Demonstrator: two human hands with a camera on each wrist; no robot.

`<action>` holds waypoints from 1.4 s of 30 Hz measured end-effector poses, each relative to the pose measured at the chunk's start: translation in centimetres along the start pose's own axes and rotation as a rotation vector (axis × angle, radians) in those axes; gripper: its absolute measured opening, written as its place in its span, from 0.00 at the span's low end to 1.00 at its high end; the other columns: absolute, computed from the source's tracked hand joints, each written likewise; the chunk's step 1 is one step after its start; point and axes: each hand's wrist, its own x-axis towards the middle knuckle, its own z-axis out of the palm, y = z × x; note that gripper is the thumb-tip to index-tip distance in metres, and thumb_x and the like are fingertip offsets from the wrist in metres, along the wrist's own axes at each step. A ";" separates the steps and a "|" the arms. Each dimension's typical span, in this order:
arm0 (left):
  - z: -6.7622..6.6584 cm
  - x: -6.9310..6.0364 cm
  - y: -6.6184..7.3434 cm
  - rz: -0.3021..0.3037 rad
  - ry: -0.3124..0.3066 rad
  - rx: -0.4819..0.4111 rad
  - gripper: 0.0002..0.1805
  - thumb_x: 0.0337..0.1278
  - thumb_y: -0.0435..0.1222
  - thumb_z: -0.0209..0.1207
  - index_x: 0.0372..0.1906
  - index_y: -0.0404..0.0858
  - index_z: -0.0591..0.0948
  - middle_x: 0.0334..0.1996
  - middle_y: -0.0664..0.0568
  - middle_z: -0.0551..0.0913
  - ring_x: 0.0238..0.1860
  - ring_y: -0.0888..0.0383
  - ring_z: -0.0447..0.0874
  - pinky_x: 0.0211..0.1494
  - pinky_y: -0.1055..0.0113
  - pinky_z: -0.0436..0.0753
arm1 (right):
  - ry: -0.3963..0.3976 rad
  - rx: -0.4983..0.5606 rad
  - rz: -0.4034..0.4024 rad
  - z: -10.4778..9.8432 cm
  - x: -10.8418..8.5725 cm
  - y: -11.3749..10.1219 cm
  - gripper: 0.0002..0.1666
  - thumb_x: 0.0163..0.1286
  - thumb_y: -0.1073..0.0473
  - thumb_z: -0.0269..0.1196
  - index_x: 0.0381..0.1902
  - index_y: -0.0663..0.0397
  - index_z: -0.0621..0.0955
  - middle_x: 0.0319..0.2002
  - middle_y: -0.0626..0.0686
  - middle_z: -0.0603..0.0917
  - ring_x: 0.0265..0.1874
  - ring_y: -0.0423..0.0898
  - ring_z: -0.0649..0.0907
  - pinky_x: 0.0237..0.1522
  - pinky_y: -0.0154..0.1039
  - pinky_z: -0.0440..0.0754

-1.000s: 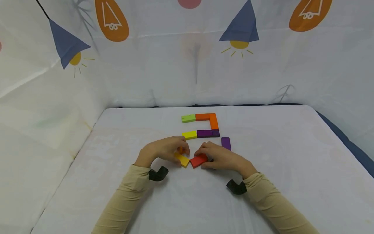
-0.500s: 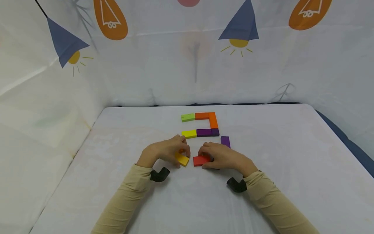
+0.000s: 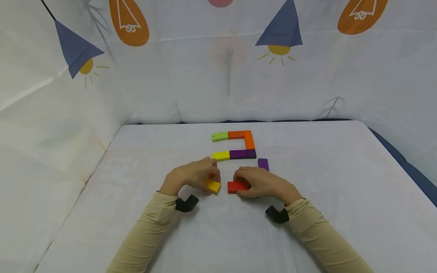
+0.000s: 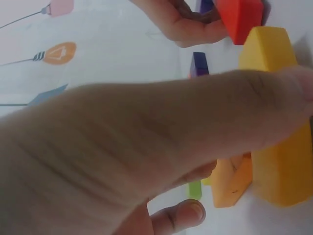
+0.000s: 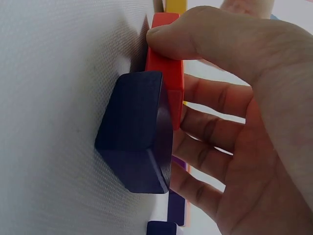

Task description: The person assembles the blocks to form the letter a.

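Pinching a red block (image 3: 236, 187), the right grip (image 3: 261, 182) had its thumb along the block's near side and its fingers along the far side. The block's free end stuck out toward the left grip (image 3: 196, 175). That grip was pinching an amber block (image 3: 214, 186), thumb laid across it. Amber and red faced each other between the two grips, near but apart.

Tucked among the left grip's fingers, beyond the amber piece: a short orange block (image 4: 230, 181); contact with amber not certain. Under the right grip's palm, by the red block's inner end: a navy block (image 5: 132, 132), mostly masked by the grip from overhead. Whether it touched the red one, could not tell.

Just beyond the right grip, partly covered by it, lay a lone purple block (image 3: 263, 163). Past both grips a bent chain ran across the desk (image 3: 324, 170): a lime block (image 3: 219, 137) farthest out, two orange-red blocks (image 3: 236, 135) forming a corner, then dark violet pieces (image 3: 242, 154), ending in a lemon block (image 3: 221, 156) just beyond the left grip's fingers.
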 end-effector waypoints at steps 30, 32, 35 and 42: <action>0.0 1.1 0.7 0.238 0.156 -0.043 0.17 0.51 0.36 0.66 0.49 0.43 0.81 0.45 0.57 0.81 0.47 0.61 0.78 0.57 0.67 0.76 | -0.024 0.046 0.053 -0.5 -0.2 0.3 0.18 0.56 0.50 0.66 0.44 0.45 0.76 0.34 0.40 0.76 0.34 0.39 0.74 0.35 0.33 0.74; 0.1 1.2 0.8 0.241 0.153 -0.047 0.17 0.51 0.36 0.66 0.49 0.43 0.82 0.45 0.57 0.81 0.47 0.62 0.78 0.57 0.68 0.77 | -0.037 0.053 0.070 -0.6 -0.3 0.3 0.19 0.56 0.50 0.66 0.44 0.46 0.76 0.34 0.41 0.76 0.34 0.39 0.74 0.36 0.34 0.74; 0.2 1.3 0.9 0.248 0.150 -0.050 0.17 0.52 0.36 0.65 0.49 0.43 0.82 0.44 0.57 0.81 0.47 0.62 0.78 0.57 0.68 0.77 | -0.052 0.056 0.085 -0.8 -0.4 0.3 0.19 0.56 0.50 0.66 0.44 0.46 0.76 0.34 0.41 0.76 0.34 0.39 0.74 0.37 0.34 0.74; 0.4 1.6 1.0 0.257 0.153 -0.031 0.18 0.52 0.37 0.65 0.50 0.42 0.82 0.43 0.56 0.80 0.45 0.62 0.77 0.56 0.69 0.77 | -0.077 0.059 0.104 -1.2 -0.5 0.5 0.19 0.55 0.52 0.67 0.45 0.46 0.76 0.36 0.42 0.76 0.36 0.40 0.74 0.40 0.35 0.74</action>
